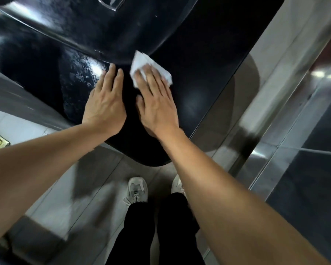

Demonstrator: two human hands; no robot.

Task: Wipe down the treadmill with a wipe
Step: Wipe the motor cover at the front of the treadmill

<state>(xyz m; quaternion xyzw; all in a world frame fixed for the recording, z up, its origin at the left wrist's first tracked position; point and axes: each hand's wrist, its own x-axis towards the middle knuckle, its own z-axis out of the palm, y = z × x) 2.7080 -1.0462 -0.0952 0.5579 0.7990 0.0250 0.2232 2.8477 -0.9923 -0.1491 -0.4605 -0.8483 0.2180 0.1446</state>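
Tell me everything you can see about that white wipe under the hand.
The wipe is a white sheet, thin and soft like tissue or a damp cloth, folded or crumpled into a rough, creased rectangle. It lies flat on the glossy black treadmill surface, just below a curved raised edge. The right hand presses it down with straight fingers spread over its near half, so the far corners stick out beyond the fingertips. The left hand rests on the black surface beside it, not touching it.
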